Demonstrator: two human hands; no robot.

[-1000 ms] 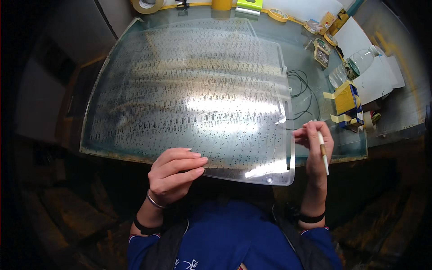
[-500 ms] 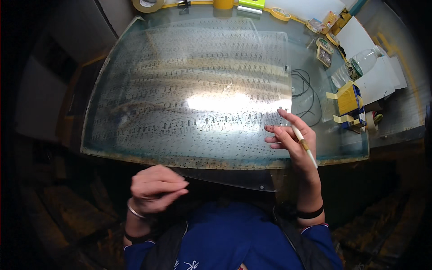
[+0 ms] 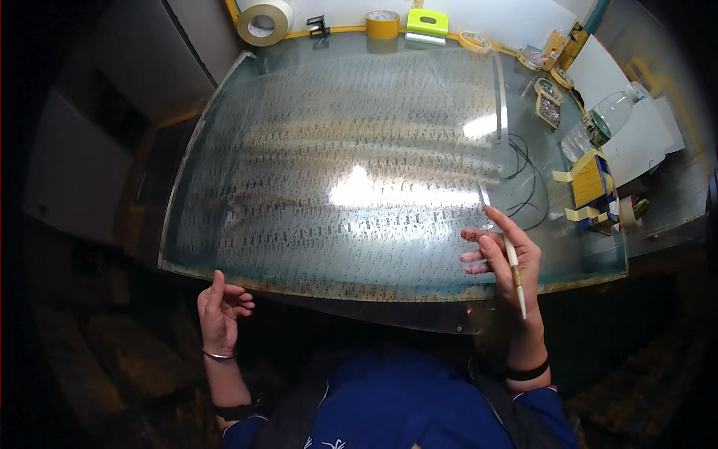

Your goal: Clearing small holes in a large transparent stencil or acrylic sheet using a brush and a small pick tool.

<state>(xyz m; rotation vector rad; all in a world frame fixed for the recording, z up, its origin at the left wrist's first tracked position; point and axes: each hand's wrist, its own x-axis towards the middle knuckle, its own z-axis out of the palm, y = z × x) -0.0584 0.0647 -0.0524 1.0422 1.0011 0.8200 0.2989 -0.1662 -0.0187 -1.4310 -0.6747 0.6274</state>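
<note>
A large clear sheet (image 3: 314, 179) covered in rows of small dark marks lies over the glass tabletop (image 3: 580, 266), with bright glare across its middle. My right hand (image 3: 512, 251) is at the sheet's right front part, holding a slim white pen-like tool (image 3: 511, 258) with a brownish band. The tool rests across the hand near the base of the index finger, its pointed end toward me. Dark smudges mark the fingertips. My left hand (image 3: 221, 310) is at the front left edge of the glass, open and empty, thumb up and fingers loosely curved.
Along the back stand a tape roll (image 3: 265, 22), a yellow tape roll (image 3: 382, 25) and a green-and-white object (image 3: 426, 26). To the right are a black cable (image 3: 535, 187), a small tray of bits (image 3: 548, 108), a plastic bottle (image 3: 609, 120) and a yellow-blue box (image 3: 594, 183).
My left hand has swung left and opened from closed fingers. My right hand keeps the white tool, which now points more directly toward me. The whole view has shifted, showing more of the back edge.
</note>
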